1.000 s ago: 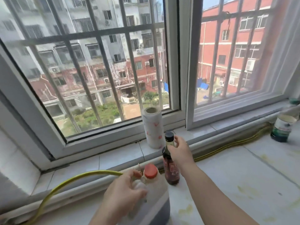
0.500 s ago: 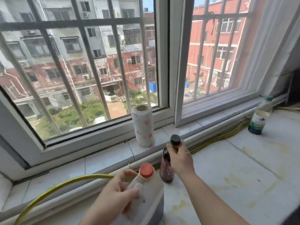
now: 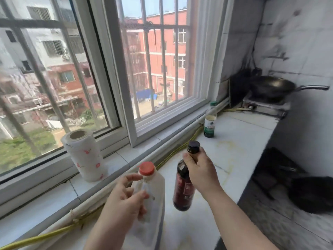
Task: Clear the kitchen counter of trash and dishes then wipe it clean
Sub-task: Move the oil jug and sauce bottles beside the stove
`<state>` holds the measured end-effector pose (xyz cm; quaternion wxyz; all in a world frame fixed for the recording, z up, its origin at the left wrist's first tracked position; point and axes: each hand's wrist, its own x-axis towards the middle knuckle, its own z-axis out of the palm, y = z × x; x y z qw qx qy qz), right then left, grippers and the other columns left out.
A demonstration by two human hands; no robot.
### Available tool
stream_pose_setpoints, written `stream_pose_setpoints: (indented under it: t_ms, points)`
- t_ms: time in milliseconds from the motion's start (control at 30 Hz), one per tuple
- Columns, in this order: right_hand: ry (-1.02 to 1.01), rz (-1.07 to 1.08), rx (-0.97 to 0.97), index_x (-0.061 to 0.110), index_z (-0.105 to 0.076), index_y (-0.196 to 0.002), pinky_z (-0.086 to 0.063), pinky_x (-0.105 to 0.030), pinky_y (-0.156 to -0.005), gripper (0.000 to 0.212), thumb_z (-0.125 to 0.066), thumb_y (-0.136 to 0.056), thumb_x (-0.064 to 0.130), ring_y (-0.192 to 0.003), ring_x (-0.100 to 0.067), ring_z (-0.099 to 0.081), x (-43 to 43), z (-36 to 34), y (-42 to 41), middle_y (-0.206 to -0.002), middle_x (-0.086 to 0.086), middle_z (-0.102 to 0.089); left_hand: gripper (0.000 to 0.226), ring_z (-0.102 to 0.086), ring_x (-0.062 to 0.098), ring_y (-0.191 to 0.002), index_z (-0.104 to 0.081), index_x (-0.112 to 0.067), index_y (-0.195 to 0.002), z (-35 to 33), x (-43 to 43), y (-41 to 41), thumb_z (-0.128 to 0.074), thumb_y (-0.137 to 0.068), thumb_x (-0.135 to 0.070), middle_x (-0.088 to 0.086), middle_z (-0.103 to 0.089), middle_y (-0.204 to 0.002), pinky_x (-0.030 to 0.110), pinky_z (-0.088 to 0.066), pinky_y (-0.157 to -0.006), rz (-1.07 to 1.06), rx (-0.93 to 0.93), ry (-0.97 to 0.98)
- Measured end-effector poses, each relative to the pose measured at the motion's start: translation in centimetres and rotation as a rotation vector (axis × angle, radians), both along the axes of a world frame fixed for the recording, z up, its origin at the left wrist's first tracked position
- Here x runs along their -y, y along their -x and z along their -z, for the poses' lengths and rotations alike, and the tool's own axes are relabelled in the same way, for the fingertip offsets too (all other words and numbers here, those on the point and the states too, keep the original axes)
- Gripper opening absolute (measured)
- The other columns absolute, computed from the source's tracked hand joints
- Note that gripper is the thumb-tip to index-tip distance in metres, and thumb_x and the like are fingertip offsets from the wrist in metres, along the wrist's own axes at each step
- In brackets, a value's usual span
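My right hand (image 3: 200,170) grips the neck of a dark sauce bottle (image 3: 183,186) with a black cap, lifted off the white counter (image 3: 234,152) and tilted. My left hand (image 3: 124,201) rests against a pale plastic jug (image 3: 153,201) with an orange-red cap; its fingers are spread over the handle area, and I cannot tell whether they hold it. The counter shows yellowish stains.
A paper towel roll (image 3: 84,156) stands on the window sill. A small bottle with a green label (image 3: 209,126) stands further along the counter. A black wok (image 3: 272,88) sits on a stove at the far right. A yellow hose (image 3: 45,236) runs along the sill's base.
My right hand has lifted the dark bottle off the counter and tilted it. My view has swung right, bringing the stove and wok into sight. My left hand's fingers have loosened on the jug.
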<state>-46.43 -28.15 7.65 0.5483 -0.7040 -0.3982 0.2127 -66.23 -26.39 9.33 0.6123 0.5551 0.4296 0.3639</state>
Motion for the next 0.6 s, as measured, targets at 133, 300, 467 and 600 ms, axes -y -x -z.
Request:
stream_pose_setpoints:
  t_ms: [133,300,467,600]
  points:
    - [-0.004,0.049,0.020,0.024,-0.054,-0.104,-0.040,-0.025,-0.070,0.013,-0.054,-0.095,0.033,-0.090,-0.013,-0.057,1.7,-0.6,-6.9,-0.090,0.010,-0.062,0.032,-0.049,0.017,-0.038,-0.057,-0.010,-0.100,-0.5,0.3,-7.4,-0.070,-0.074,0.003,0.023,-0.057,-0.074,0.024,-0.042,-0.037,0.071,0.050,0.020]
    - [0.026,0.057,0.075,0.026,-0.052,-0.096,-0.037,-0.026,-0.070,0.009,-0.055,-0.094,0.033,-0.092,-0.015,-0.058,3.0,-0.9,-16.6,-0.085,0.013,-0.061,0.036,-0.048,0.018,-0.040,-0.057,-0.007,-0.098,-1.3,0.5,-18.2,-0.071,-0.068,0.005,0.020,-0.059,-0.067,0.025,-0.042,-0.039,0.112,0.074,0.024]
    - [0.035,0.093,0.138,0.024,-0.051,-0.098,-0.034,-0.023,-0.071,0.011,-0.054,-0.094,0.035,-0.087,-0.011,-0.054,4.3,-1.3,-27.3,-0.085,0.016,-0.059,0.044,-0.048,0.017,-0.039,-0.056,-0.007,-0.099,-1.8,0.2,-29.2,-0.068,-0.058,-0.001,0.022,-0.055,-0.073,0.024,-0.040,-0.036,0.160,0.107,0.058]
    - [0.025,0.162,0.108,0.027,-0.052,-0.097,-0.036,-0.025,-0.073,0.010,-0.055,-0.094,0.036,-0.090,-0.013,-0.058,4.3,-1.2,-32.9,-0.092,0.011,-0.066,0.042,-0.046,0.019,-0.042,-0.056,-0.009,-0.103,-2.5,-1.2,-34.6,-0.071,-0.065,0.003,0.021,-0.054,-0.074,0.025,-0.038,-0.038,0.205,0.069,0.037]
